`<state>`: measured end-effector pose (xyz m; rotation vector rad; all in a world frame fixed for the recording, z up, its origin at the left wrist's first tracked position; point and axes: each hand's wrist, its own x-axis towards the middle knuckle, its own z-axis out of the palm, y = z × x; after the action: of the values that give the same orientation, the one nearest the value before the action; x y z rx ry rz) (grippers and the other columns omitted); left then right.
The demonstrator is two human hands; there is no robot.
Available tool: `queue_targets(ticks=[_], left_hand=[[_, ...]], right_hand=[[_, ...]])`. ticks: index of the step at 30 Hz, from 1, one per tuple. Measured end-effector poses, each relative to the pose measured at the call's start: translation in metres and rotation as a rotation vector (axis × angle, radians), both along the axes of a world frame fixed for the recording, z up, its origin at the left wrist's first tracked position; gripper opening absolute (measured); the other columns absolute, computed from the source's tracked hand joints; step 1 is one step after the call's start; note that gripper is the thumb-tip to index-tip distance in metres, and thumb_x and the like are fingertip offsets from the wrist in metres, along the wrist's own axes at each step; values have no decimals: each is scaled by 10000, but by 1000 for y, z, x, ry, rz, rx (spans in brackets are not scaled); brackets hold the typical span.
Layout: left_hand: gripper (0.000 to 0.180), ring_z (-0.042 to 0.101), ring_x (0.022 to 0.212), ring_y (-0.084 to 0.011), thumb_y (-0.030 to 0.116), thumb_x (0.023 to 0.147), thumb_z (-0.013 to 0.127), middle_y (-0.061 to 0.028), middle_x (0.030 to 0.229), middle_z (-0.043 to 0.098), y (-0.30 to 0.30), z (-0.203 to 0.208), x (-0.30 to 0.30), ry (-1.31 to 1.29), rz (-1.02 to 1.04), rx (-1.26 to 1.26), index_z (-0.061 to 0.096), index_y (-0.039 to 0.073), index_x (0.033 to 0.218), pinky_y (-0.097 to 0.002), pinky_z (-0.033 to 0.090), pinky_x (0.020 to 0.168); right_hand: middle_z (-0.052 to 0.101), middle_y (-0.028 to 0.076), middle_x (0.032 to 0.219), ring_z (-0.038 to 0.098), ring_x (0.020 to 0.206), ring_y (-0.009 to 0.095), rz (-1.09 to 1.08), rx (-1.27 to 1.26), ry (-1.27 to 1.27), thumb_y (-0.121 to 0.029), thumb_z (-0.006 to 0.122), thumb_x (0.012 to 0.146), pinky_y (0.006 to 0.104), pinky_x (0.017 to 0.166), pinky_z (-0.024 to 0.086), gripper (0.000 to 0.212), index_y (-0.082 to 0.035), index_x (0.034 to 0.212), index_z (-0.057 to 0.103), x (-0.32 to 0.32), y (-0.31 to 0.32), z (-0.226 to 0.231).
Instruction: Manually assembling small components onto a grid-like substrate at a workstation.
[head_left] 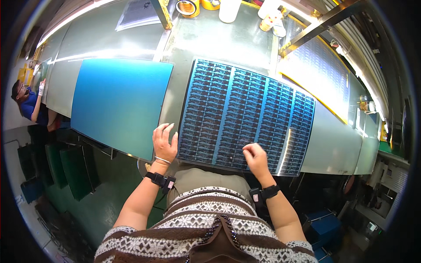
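A dark panel (242, 118) printed in blue with columns of repeating patterns lies flat in front of me. My right hand (257, 160) is over its near edge, thumb and fingers curled together in a pinch; anything between them is too small or hidden to make out. Just off the panel's near left side is my left hand (165, 143), its fingers apart and nothing in it. To the left of that hand lies a plain blue-green sheet (120, 103) with a smooth surface.
Both sheets rest on a long metal-topped bench (331, 144). A yellow-edged, brightly lit patterned panel (315, 65) is at the right. Tape rolls (187, 8) and a white container (229, 10) stand at the back. Another person (28, 103) works at the far left. Metal posts (322, 26) rise behind.
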<state>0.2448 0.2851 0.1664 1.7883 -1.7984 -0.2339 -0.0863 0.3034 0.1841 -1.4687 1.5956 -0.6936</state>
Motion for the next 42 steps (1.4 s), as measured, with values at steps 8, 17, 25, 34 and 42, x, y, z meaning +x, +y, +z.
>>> queue_targets(ticks=[8,17,25,34,42], left_hand=[[142,635,724,-211,89,845,615,-111,835,643,1,7,-1,459,-115,372,643,18,965,-301,505,653],[184,631,778,-112,150,883,615,-63,874,688,-14,-8,-19,780,-204,758,656,7,992,-262,509,722],[234,641,847,-135,167,922,582,-95,924,672,-20,-15,-54,736,-318,1083,628,-31,1039,-275,528,780],[315,657,908,-164,296,950,533,-82,998,670,-13,6,-84,1084,-330,1571,613,44,1120,-274,525,760],[242,677,876,-180,265,952,532,-87,952,669,-27,38,-89,1309,-319,1585,602,44,1021,-266,545,745]], right_hand=[[542,97,861,567,838,292,387,-97,241,-45,684,720,382,704,481,228,-57,906,552,19,22,-4],[510,91,843,556,811,278,420,-202,380,-96,700,724,377,666,479,219,-69,868,537,27,20,-9],[507,87,823,560,794,263,428,-267,465,-95,645,762,367,656,488,127,-75,823,535,29,23,-17],[558,105,782,596,666,246,133,8,5,-48,642,774,337,609,490,87,-25,824,575,43,11,19],[551,93,772,570,738,274,220,-231,-9,-36,664,749,366,637,467,81,-37,799,601,50,-9,47]])
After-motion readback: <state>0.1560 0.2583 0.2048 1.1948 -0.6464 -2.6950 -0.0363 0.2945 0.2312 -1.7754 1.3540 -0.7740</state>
